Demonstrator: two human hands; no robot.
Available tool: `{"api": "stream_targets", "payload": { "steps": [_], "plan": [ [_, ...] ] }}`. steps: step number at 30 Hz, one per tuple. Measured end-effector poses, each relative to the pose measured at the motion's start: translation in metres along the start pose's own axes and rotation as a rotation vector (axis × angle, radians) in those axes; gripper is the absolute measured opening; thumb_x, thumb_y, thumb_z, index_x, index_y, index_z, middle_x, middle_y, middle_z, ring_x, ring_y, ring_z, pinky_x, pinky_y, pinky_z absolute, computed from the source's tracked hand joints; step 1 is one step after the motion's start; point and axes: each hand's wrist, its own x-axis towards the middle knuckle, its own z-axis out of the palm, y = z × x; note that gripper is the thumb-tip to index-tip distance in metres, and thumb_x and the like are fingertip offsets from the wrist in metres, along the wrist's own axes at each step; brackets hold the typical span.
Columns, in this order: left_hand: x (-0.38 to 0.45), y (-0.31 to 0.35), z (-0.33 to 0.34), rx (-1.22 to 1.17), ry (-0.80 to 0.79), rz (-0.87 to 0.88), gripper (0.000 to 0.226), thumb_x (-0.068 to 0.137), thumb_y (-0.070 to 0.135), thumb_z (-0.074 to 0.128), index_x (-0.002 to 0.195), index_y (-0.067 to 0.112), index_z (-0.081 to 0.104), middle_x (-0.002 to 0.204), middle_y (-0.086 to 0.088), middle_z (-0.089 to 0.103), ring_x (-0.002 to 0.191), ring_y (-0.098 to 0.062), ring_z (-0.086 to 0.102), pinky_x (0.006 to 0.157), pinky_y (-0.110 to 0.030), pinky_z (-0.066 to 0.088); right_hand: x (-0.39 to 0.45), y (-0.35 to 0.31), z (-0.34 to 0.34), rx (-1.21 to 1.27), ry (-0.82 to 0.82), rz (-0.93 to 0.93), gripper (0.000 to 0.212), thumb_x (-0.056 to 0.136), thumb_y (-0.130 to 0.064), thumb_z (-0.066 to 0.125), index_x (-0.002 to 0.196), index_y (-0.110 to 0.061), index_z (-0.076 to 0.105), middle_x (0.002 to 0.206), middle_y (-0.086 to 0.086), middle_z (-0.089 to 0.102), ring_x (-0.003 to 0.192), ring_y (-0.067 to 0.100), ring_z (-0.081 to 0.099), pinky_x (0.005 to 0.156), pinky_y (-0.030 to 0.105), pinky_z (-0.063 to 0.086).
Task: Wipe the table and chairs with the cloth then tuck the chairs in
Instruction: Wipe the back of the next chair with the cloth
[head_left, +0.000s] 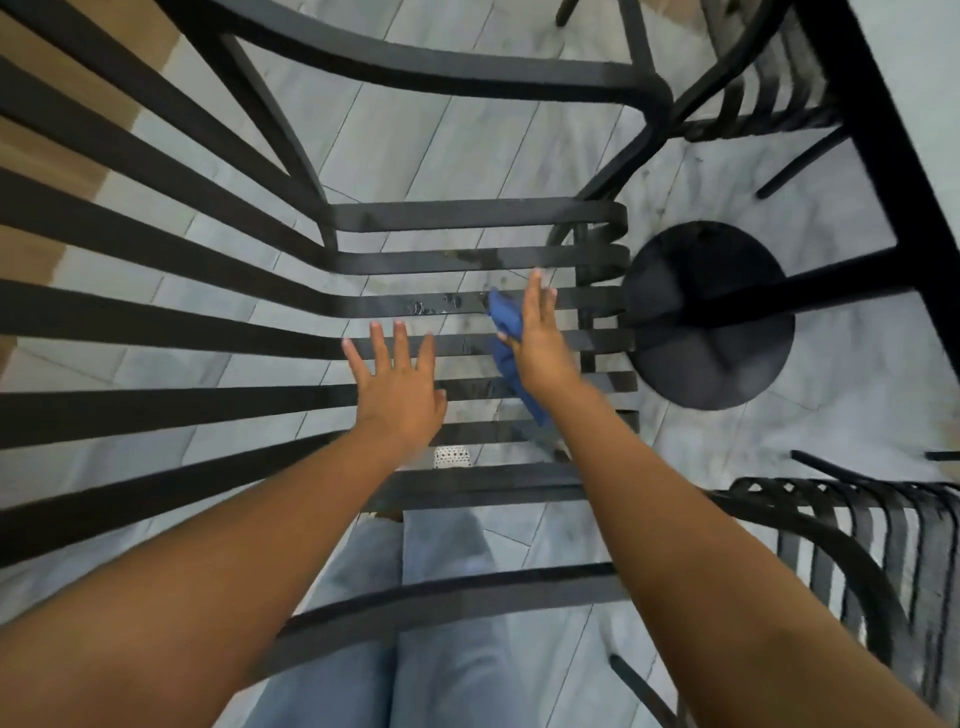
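Both forearms are bare from the fingers back to the bottom edge of the view, with no sleeves, cuffs, watch or bands on them. The left hand (400, 395) has four fingers (399, 343) showing, with short, pale nails at the tips; no rings show on them. The right hand (540, 348) is blurred, so its nails and knuckles cannot be made out. Behind the fingers, between the two forearms, the legs (415, 623) are in light blue trousers, loose-fitting, with a dark seam line between them.
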Motion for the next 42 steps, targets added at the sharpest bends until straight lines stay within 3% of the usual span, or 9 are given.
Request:
{"api": "stream_targets", "payload": {
  "steps": [4, 13, 19, 23, 26, 31, 36, 40, 42],
  "plan": [
    [0.037, 0.003, 0.009, -0.044, 0.019, -0.014, 0.073, 0.096, 0.051, 0.031, 0.15, 0.019, -0.007, 0.156, -0.015, -0.012, 0.14, -0.04, -0.015, 0.107, -0.063, -0.008, 0.037, 0.008, 0.008, -0.068, -0.011, -0.019, 0.089, 0.094, -0.019, 0.054, 0.147, -0.027, -0.016, 0.156, 0.018, -0.015, 0.135, 0.042, 0.032, 0.104, 0.064, 0.031],
    [0.093, 0.015, 0.013, -0.122, 0.082, -0.057, 0.073, 0.097, 0.049, 0.032, 0.15, 0.017, -0.006, 0.155, -0.017, -0.012, 0.141, -0.039, -0.015, 0.108, -0.061, -0.008, 0.079, -0.018, -0.002, -0.067, 0.081, -0.038, 0.092, 0.093, -0.017, 0.057, 0.148, -0.024, -0.016, 0.155, 0.02, -0.014, 0.129, 0.04, 0.043, 0.099, 0.055, 0.042],
    [0.119, 0.001, 0.018, -0.15, 0.085, -0.124, 0.075, 0.096, 0.047, 0.035, 0.15, 0.016, -0.007, 0.155, -0.018, -0.012, 0.142, -0.037, -0.013, 0.11, -0.056, -0.008, 0.084, -0.049, -0.011, -0.241, 0.136, -0.1, 0.11, 0.08, -0.06, 0.058, 0.145, -0.027, -0.025, 0.152, 0.015, -0.03, 0.141, 0.043, -0.013, 0.11, 0.065, 0.004],
    [0.134, -0.016, 0.019, -0.196, 0.119, -0.148, 0.071, 0.096, 0.041, 0.04, 0.15, 0.014, 0.001, 0.156, -0.019, -0.002, 0.143, -0.035, 0.002, 0.113, -0.052, -0.003, 0.093, -0.029, 0.013, -0.402, 0.157, -0.22, 0.09, 0.086, -0.07, 0.034, 0.146, -0.031, -0.019, 0.153, 0.012, -0.029, 0.139, 0.04, -0.024, 0.11, 0.062, -0.009],
    [0.147, -0.029, 0.02, -0.174, 0.177, -0.14, 0.067, 0.096, 0.038, 0.042, 0.15, 0.015, 0.008, 0.156, -0.015, 0.003, 0.143, -0.032, 0.008, 0.114, -0.05, -0.001, 0.106, -0.008, 0.041, -0.47, 0.081, -0.199, 0.096, 0.083, -0.072, 0.041, 0.147, -0.03, -0.017, 0.153, 0.015, -0.027, 0.139, 0.04, -0.024, 0.11, 0.058, -0.01],
    [0.161, -0.051, 0.021, -0.179, 0.281, -0.112, 0.063, 0.095, 0.027, 0.045, 0.149, 0.013, 0.014, 0.156, -0.013, 0.006, 0.144, -0.031, 0.004, 0.114, -0.049, 0.0, 0.121, 0.006, 0.069, -0.58, 0.264, -0.429, 0.071, 0.088, -0.039, 0.06, 0.148, -0.023, 0.026, 0.155, 0.016, 0.018, 0.142, 0.041, 0.014, 0.113, 0.055, 0.01],
    [0.164, -0.065, 0.018, -0.257, 0.41, -0.08, 0.058, 0.094, 0.016, 0.047, 0.146, 0.009, 0.024, 0.153, -0.018, 0.017, 0.142, -0.033, 0.013, 0.114, -0.047, 0.006, 0.123, -0.035, 0.073, 0.095, 0.332, -0.4, 0.053, 0.097, -0.018, 0.043, 0.146, -0.019, 0.024, 0.155, 0.007, 0.022, 0.145, 0.028, 0.014, 0.118, 0.046, 0.007],
    [0.168, -0.075, 0.022, -0.359, 0.507, -0.114, 0.055, 0.09, 0.006, 0.049, 0.142, 0.002, 0.033, 0.146, -0.023, 0.03, 0.134, -0.038, 0.029, 0.111, -0.046, 0.019, 0.134, -0.061, 0.084, -0.286, 0.106, -0.459, 0.059, 0.097, -0.051, 0.032, 0.15, -0.03, 0.013, 0.159, -0.001, 0.001, 0.145, 0.024, -0.013, 0.114, 0.052, -0.011],
    [0.17, -0.084, 0.025, -0.383, 0.497, -0.139, 0.054, 0.089, 0.003, 0.048, 0.142, 0.003, 0.034, 0.145, -0.023, 0.031, 0.133, -0.037, 0.03, 0.11, -0.045, 0.023, 0.145, -0.063, 0.087, -0.449, 0.188, -0.403, 0.064, 0.096, -0.055, 0.029, 0.151, -0.029, 0.008, 0.159, 0.0, -0.005, 0.144, 0.026, -0.015, 0.112, 0.056, -0.011]
  ]
}}
